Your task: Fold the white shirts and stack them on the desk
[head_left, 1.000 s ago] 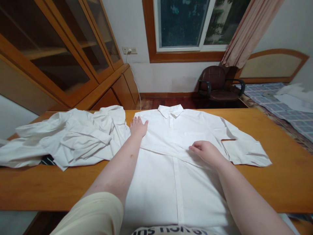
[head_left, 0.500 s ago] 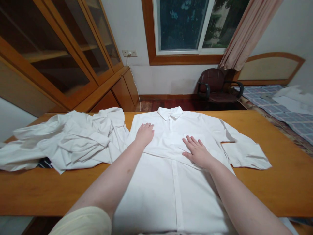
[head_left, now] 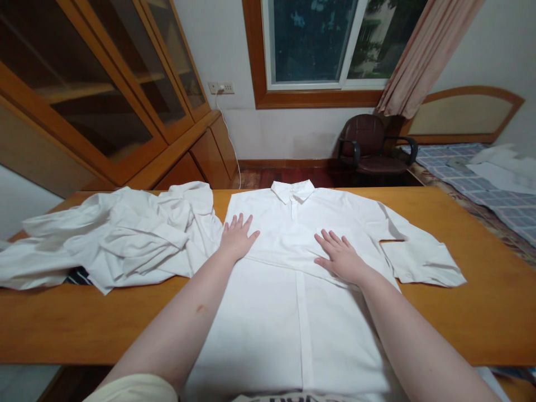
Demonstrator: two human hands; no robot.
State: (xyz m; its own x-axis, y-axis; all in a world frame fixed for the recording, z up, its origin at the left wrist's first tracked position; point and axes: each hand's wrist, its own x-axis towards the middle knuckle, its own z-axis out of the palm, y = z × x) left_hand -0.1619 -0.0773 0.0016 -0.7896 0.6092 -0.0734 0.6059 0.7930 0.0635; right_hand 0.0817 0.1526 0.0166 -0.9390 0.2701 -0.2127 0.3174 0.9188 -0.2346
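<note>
A white collared shirt [head_left: 293,312] lies flat and face up on a wooden table [head_left: 481,312], collar away from me, its left sleeve folded across the chest. My left hand [head_left: 237,238] rests open, fingers spread, on the shirt's left shoulder area. My right hand [head_left: 340,256] lies open and flat on the folded sleeve over the chest. The shirt's other sleeve [head_left: 419,257] is bent back at the right.
A heap of crumpled white shirts [head_left: 113,234] lies on the table's left part. Glass-door cabinets [head_left: 104,95] stand at the left. Beyond the table are a dark office chair [head_left: 371,146], a window with a curtain [head_left: 422,50], and a bed [head_left: 494,184] at the right.
My right hand opened from a loose curl to lie flat on the shirt. My left hand slid a little across the shoulder area and spread its fingers.
</note>
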